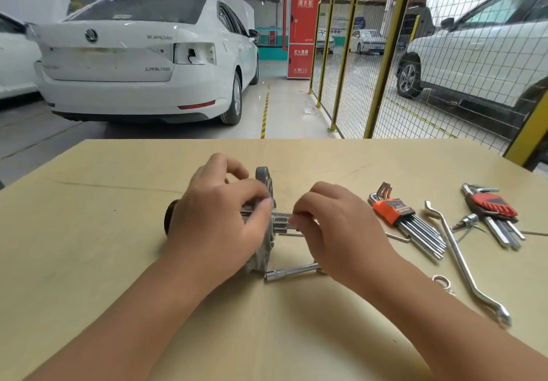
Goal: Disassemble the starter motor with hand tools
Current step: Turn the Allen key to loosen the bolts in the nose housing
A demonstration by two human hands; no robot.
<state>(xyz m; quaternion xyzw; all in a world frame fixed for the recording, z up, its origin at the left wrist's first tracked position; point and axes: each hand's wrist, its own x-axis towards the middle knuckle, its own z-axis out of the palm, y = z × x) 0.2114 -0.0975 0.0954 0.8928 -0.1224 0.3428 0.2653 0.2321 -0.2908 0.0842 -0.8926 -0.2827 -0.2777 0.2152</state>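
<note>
Starter motor (265,191) on its side at centre of tan table (89,247), black rear end pointing left, grey alu flange w/ mounting ears to the right, pinion shaft sticking out rightward from flange. Body mostly hidden under left hand (219,217). Left hand curled over top of housing, fingers wrapped down, thumb tip pressed at flange edge: gripping the motor. Right hand (329,226) just right of flange, thumb and forefinger pinched on a thin metal tool or pin at the pinion end; exact item too small and blurred to tell. Other right fingers curled under.

T-handle socket wrench (292,272) flat on table just below motor, partly under right wrist. Thin bent rod (398,237) poking out right of right hand, near hex keys.

Further right: hex key set in orange holder (393,211), long ends fanned toward lower right. Offset ring spanner (462,262) lying diag., top end near hex keys, bottom end near table's right edge. Second hex key set w/ red holder (493,205) beyond it, small screwdriver bit (465,222) touching its left side. Small metal ring piece (443,281) left of spanner's lower half.

Behind table: white sedan (133,60) w/ right tail lamp removed, red fire cabinet (303,33), yellow-post mesh fence (370,63), white SUV (480,54) behind fence.
</note>
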